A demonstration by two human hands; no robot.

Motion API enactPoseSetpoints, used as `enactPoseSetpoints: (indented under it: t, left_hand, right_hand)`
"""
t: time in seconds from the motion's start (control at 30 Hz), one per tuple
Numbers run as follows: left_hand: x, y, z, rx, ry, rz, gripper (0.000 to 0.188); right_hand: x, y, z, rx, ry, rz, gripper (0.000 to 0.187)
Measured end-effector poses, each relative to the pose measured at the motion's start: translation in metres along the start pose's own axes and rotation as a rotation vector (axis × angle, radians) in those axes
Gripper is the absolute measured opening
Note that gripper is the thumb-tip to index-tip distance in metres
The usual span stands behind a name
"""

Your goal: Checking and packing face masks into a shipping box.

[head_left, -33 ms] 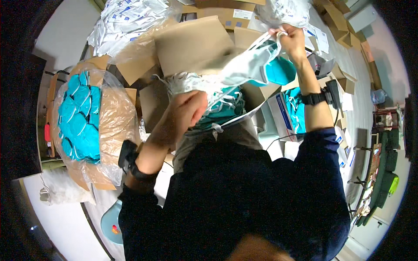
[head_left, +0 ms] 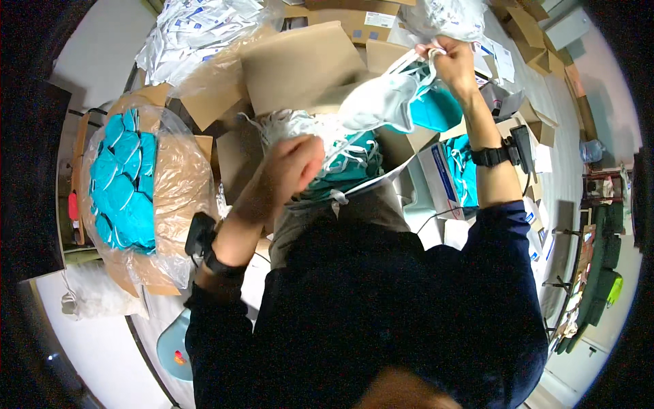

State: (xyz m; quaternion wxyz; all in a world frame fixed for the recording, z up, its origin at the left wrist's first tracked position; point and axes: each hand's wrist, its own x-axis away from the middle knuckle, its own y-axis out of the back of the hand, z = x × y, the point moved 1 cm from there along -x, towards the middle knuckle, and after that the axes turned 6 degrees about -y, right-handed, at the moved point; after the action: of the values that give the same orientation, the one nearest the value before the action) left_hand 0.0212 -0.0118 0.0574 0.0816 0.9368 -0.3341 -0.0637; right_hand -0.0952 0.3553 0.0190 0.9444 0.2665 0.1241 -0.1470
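My right hand (head_left: 453,65) is raised at the upper right, closed around the white straps of face masks. From it hang a white cup-shaped mask (head_left: 373,103) and a teal mask (head_left: 436,110). My left hand (head_left: 294,163) is curled closed over an open cardboard box (head_left: 300,65) in front of me. A pale strap runs from the hanging masks toward its fingers, but what they grip is hidden. Inside the box lie teal masks (head_left: 334,183) under a tangle of white straps (head_left: 296,126). Both wrists carry black strapped devices.
On the left stands a plastic-lined carton (head_left: 180,198) holding stacked teal masks (head_left: 122,184). A smaller box (head_left: 439,180) with teal masks is at the right. Bags of white packets (head_left: 204,41) lie at the far left. A pale blue stool (head_left: 176,351) is at the lower left.
The white mask has swung slightly left and looks sharper. My right hand has shifted a little left; my left hand stays nearly in place.
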Motion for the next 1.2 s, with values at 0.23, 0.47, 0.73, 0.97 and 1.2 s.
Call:
enactPoseSetpoints:
  t: [0.23,0.47,0.73,0.97,1.2]
  left_hand:
    - [-0.055,0.009,0.044,0.09,-0.007,-0.019,0.024]
    - [-0.079,-0.012,0.062,0.07,0.073,-0.323,0.021]
    - [-0.093,-0.011,0.089,-0.24,-0.009,-0.467,0.033]
    - [-0.086,-0.008,0.06,0.106,0.082,-0.233,0.05]
    - [-0.095,0.003,0.1,-0.399,-0.026,-0.238,0.026]
  right_hand:
    - [0.052,-0.025,0.098,-0.186,-0.105,0.399,0.027]
    - [0.079,-0.04,0.094,-0.77,-0.294,0.53,0.026]
    - [0.077,-0.037,0.096,-1.054,-0.404,0.685,0.029]
    - [0.081,-0.021,0.092,-0.859,-0.325,0.471,0.029]
    - [0.074,0.009,0.094,-0.979,-0.315,0.543,0.03]
